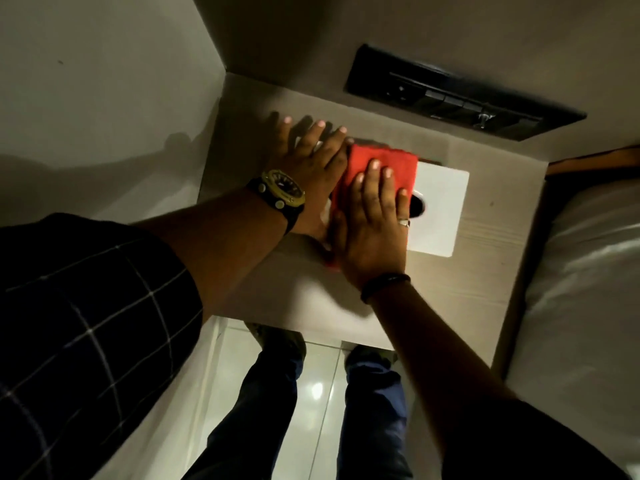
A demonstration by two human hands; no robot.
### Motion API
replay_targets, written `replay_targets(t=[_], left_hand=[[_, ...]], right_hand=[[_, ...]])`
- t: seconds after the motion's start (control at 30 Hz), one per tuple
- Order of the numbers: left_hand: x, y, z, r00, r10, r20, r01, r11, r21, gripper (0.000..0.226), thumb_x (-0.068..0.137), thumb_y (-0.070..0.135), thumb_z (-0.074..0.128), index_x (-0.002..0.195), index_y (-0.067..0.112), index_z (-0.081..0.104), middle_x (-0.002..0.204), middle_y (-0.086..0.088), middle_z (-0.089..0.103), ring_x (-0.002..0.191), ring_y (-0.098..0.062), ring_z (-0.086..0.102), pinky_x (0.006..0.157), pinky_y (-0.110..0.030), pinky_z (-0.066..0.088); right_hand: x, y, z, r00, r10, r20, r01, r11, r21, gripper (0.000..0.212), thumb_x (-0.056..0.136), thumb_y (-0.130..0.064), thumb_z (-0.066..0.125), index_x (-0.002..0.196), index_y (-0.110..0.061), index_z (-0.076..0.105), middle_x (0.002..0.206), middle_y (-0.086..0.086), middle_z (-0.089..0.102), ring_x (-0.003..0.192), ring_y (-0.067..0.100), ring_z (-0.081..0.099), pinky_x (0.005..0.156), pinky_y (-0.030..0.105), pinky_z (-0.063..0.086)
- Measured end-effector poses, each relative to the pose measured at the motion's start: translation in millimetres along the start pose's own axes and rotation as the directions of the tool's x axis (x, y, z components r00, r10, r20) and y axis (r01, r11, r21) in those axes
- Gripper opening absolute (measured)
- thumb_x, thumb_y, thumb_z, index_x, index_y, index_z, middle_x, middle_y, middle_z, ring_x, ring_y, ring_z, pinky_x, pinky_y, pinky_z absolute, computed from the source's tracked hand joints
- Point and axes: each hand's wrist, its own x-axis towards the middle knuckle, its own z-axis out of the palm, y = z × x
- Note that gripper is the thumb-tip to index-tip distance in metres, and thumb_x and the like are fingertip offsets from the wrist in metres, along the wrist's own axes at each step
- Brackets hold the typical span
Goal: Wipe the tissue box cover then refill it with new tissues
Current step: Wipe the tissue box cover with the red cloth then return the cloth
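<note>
A white tissue box cover (441, 209) with a dark oval slot lies on a beige bedside table (485, 271). A folded red cloth (384, 168) rests across the cover's left half. My right hand (372, 230) lies flat on the cloth, fingers spread, pressing it onto the cover. My left hand (308, 161), with a yellow and black watch at the wrist, lies flat over the cover's left end beside the cloth, fingers extended toward the wall. The left part of the cover is hidden under both hands and the cloth.
A black switch panel (464, 95) is set in the wall behind the table. A bed with white sheets (581, 271) borders the table on the right. A wall (104, 116) stands at the left. My legs and shiny floor tiles (318, 393) are below.
</note>
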Motion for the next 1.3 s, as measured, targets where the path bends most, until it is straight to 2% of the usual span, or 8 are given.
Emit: replay_targets(t=[0.07, 0.2, 0.37, 0.5, 0.67, 0.8, 0.93, 1.3], left_hand=[[-2.7, -3.3, 0.4, 1.000, -0.009, 0.002, 0.009, 0.999, 0.034, 0.144, 0.046, 0.090, 0.060, 0.152, 0.014, 0.000, 0.163, -0.009, 0.001, 0.148, -0.036, 0.001, 0.110, -0.066, -0.007], [-2.3, -0.5, 1.5, 1.000, -0.021, -0.004, 0.021, 0.999, 0.033, 0.148, 0.042, 0.091, 0.061, 0.152, 0.015, -0.002, 0.163, -0.009, 0.001, 0.149, -0.035, 0.002, 0.111, -0.064, -0.006], [-2.0, -1.2, 0.1, 0.999, -0.033, 0.001, 0.033, 0.999, 0.016, 0.148, 0.044, 0.090, 0.063, 0.153, 0.014, -0.003, 0.163, -0.009, -0.002, 0.149, -0.036, -0.001, 0.112, -0.064, -0.006], [-3.0, -3.6, -0.5, 1.000, -0.024, -0.012, 0.024, 0.999, 0.031, 0.145, 0.047, 0.090, 0.060, 0.153, 0.013, -0.003, 0.163, -0.010, 0.000, 0.148, -0.037, 0.001, 0.112, -0.065, -0.005], [-0.5, -8.3, 0.7, 1.000, -0.018, -0.019, 0.018, 1.000, 0.001, 0.135, 0.053, 0.086, 0.059, 0.152, 0.015, 0.001, 0.163, -0.009, 0.003, 0.148, -0.036, 0.002, 0.111, -0.066, -0.004], [-2.9, -8.9, -0.6, 1.000, -0.009, -0.018, 0.009, 1.000, 0.024, 0.143, 0.045, 0.093, 0.056, 0.153, 0.014, 0.004, 0.163, -0.009, 0.006, 0.148, -0.035, 0.005, 0.112, -0.066, -0.003], [-2.2, -8.2, 2.0, 0.999, -0.013, -0.030, 0.014, 1.000, 0.022, 0.147, 0.042, 0.092, 0.060, 0.153, 0.015, 0.003, 0.163, -0.009, 0.005, 0.148, -0.035, 0.004, 0.112, -0.063, -0.003], [-2.4, -12.3, 3.9, 0.998, 0.011, -0.055, -0.011, 1.000, 0.006, 0.145, 0.043, 0.087, 0.065, 0.152, 0.011, 0.007, 0.161, -0.013, 0.013, 0.147, -0.039, 0.010, 0.115, -0.060, 0.001]], right_hand=[[-5.2, 23.5, -4.5, 0.999, -0.050, 0.014, 0.050, 0.999, -0.008, 0.060, 0.098, -0.040, 0.026, 0.149, -0.009, 0.029, 0.158, 0.014, 0.022, 0.147, 0.033, 0.011, 0.119, 0.050, 0.006], [-20.4, 63.2, -5.2, 0.995, 0.097, -0.022, -0.098, 0.992, -0.082, 0.061, 0.099, -0.038, 0.025, 0.151, -0.007, 0.020, 0.159, 0.017, 0.016, 0.148, 0.034, 0.010, 0.120, 0.053, 0.011], [-21.7, 42.2, -0.8, 0.931, 0.349, -0.105, -0.351, 0.936, -0.006, 0.063, 0.097, -0.034, 0.032, 0.150, 0.000, 0.023, 0.158, 0.022, 0.016, 0.148, 0.036, 0.012, 0.120, 0.051, 0.009], [-20.8, 9.2, 3.2, 0.862, 0.502, -0.070, -0.498, 0.865, 0.064, 0.063, 0.098, -0.034, 0.034, 0.150, -0.001, 0.021, 0.159, 0.021, 0.013, 0.148, 0.036, 0.007, 0.119, 0.055, 0.008], [-21.3, -29.8, 9.8, 0.965, 0.257, -0.058, -0.245, 0.957, 0.157, 0.060, 0.098, -0.037, 0.030, 0.149, -0.006, 0.030, 0.159, 0.015, 0.021, 0.148, 0.035, 0.013, 0.118, 0.049, 0.001], [-32.6, 14.4, 12.0, 0.999, 0.020, -0.042, -0.017, 0.998, 0.062, 0.061, 0.097, -0.037, 0.029, 0.149, -0.006, 0.029, 0.157, 0.016, 0.024, 0.147, 0.034, 0.016, 0.118, 0.051, 0.008], [-41.3, 68.0, 5.3, 0.983, 0.159, -0.089, -0.161, 0.987, -0.019, 0.063, 0.098, -0.039, 0.026, 0.150, -0.002, 0.025, 0.157, 0.021, 0.021, 0.147, 0.035, 0.013, 0.119, 0.051, 0.011], [28.7, 36.4, -8.9, 0.948, 0.316, -0.038, -0.318, 0.946, -0.056, 0.070, 0.097, -0.048, 0.014, 0.152, -0.005, 0.010, 0.161, 0.019, 0.006, 0.149, 0.035, 0.004, 0.120, 0.053, 0.003]])
